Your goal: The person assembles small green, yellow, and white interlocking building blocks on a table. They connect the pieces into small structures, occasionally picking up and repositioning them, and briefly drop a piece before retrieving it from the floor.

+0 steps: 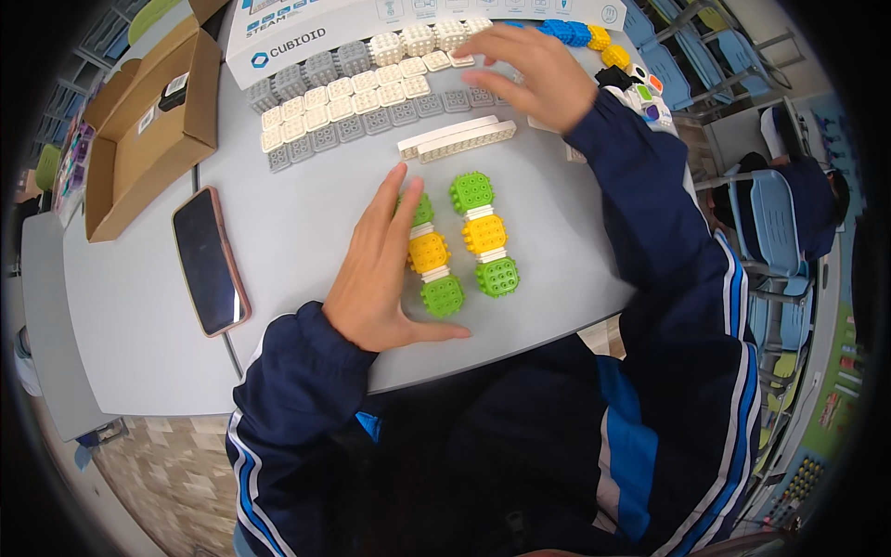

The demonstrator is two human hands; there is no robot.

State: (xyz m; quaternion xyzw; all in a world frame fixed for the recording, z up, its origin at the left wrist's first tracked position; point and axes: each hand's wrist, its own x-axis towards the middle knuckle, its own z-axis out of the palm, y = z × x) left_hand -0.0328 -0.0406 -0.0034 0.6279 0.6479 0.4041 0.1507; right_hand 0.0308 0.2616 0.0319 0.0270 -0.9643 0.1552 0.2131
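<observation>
My left hand (379,265) rests on the table with fingers stretched and thumb spread. It lies along the left side of a row of blocks, green, yellow (428,252) and green (443,296), joined by white connectors; its fingers partly cover the far green block. To the right lies a matching row, with a green block (472,191) at its far end and a yellow block (485,234) in the middle. My right hand (536,76) reaches over rows of flat white square pieces (390,94), its thumb and forefinger apart, fingertips by the right end of a white row.
Grey flat squares (404,113), studded white cubes (417,40) and two long white beams (467,141) lie ahead. Blue blocks (561,32) sit far right. An open cardboard box (153,130) and a phone (209,260) are left. A large white box (343,32) stands behind.
</observation>
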